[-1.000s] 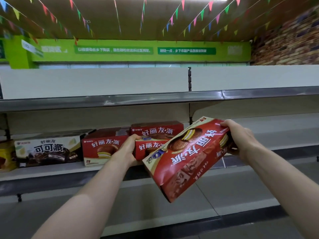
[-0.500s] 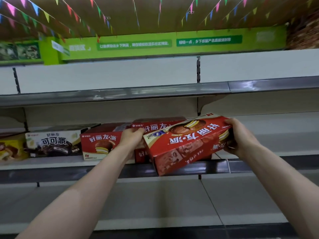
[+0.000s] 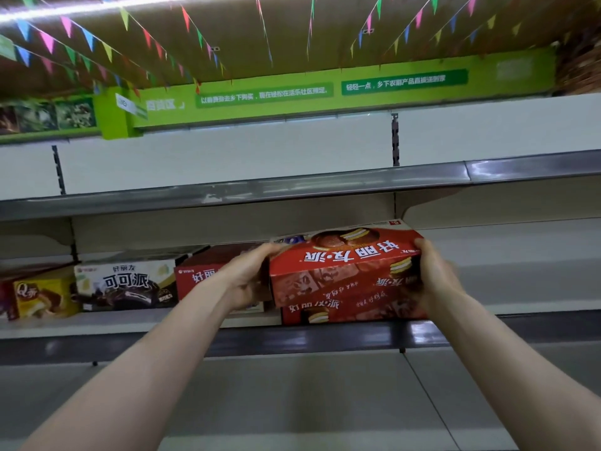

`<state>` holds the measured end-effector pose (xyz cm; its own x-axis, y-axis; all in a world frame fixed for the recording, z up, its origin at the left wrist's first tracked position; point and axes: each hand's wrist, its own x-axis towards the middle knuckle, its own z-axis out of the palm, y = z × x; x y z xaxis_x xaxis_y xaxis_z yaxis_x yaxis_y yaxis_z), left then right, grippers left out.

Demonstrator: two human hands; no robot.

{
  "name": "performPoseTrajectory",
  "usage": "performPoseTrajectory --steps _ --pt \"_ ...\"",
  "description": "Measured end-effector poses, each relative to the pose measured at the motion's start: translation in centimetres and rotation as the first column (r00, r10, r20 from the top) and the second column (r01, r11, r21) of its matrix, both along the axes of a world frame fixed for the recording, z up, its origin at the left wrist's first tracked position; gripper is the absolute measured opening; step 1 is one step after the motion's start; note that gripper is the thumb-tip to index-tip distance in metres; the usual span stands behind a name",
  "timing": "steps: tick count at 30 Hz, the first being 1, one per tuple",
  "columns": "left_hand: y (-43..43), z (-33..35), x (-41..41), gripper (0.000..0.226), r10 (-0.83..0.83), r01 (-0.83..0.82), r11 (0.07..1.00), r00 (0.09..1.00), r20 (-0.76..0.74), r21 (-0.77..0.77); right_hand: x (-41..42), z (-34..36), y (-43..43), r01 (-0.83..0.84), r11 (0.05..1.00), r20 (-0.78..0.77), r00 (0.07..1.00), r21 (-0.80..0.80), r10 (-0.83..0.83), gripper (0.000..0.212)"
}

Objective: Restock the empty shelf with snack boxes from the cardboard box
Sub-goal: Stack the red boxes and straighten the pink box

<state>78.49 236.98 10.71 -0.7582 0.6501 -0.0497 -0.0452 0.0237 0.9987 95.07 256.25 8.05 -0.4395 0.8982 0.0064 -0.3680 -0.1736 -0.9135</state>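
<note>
Over the middle shelf (image 3: 146,322) we've got the red snack box (image 3: 344,265) gripped end to end, left hand (image 3: 247,278) and right hand (image 3: 432,278) both curled round it, tilted above another red box (image 3: 328,312), and released crooked it could slide off the front edge.

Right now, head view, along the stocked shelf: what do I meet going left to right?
yellow Q-pie box → white cocoa pie box → standing red pie box → left hand → held red pie box → right hand. The red box under the held one overlaps it, so it is left out.
</note>
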Motion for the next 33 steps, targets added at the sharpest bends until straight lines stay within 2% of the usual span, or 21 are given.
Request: performPoseTrajectory --steps 3,6,9,12,14,17,19,23,30,33 --pt "0.1 0.2 -0.4 0.032 -0.008 0.010 0.997 1.000 0.023 -0.070 -0.1 0.7 0.4 -0.070 0.991 0.083 0.995 0.114 0.061 0.040" --pt "0.1 0.6 -0.9 0.022 -0.005 0.006 1.000 0.995 0.104 -0.014 -0.1 1.8 0.8 -0.167 0.959 0.176 0.976 0.229 0.128 0.044" --pt "0.1 0.6 -1.5 0.042 -0.008 0.005 1.000 0.991 0.130 0.017 0.2 2.6 1.0 -0.242 0.917 0.269 0.950 0.318 0.158 0.039" --pt "-0.4 0.5 -1.9 0.064 -0.120 0.104 0.988 0.983 0.138 0.114 0.6 3.4 1.4 -0.195 0.882 0.346 0.938 0.430 0.038 0.034" --pt "-0.6 0.4 -1.9 0.068 -0.172 0.152 0.975 0.978 0.115 0.164 0.5 4.1 1.5 -0.134 0.866 0.354 0.934 0.482 -0.053 0.034" --pt "-0.2 0.7 -1.6 0.081 -0.120 0.117 0.992 0.991 0.055 0.053 0.0 4.9 1.5 -0.105 0.853 0.372 0.922 0.511 -0.110 0.034" --pt "0.4 1.5 -1.3 0.078 -0.069 0.070 0.997 0.996 0.052 -0.013 -0.3 5.0 1.7 -0.095 0.851 0.376 0.918 0.517 -0.126 0.035" --pt "1.2 2.6 -1.3 0.076 -0.015 0.019 0.999 0.998 0.067 -0.050 -0.5 4.7 1.6 -0.090 0.845 0.364 0.923 0.527 -0.129 0.036" --pt "1.0 2.7 -2.0 0.089 -0.030 0.034 0.992 0.999 0.030 -0.125 -0.1 4.3 1.7 -0.073 0.832 0.299 0.947 0.550 -0.115 0.028" --pt "0.6 2.9 -2.0 0.091 -0.061 0.063 0.985 0.998 0.015 -0.161 0.4 3.9 1.9 -0.050 0.825 0.262 0.958 0.563 -0.121 0.047"
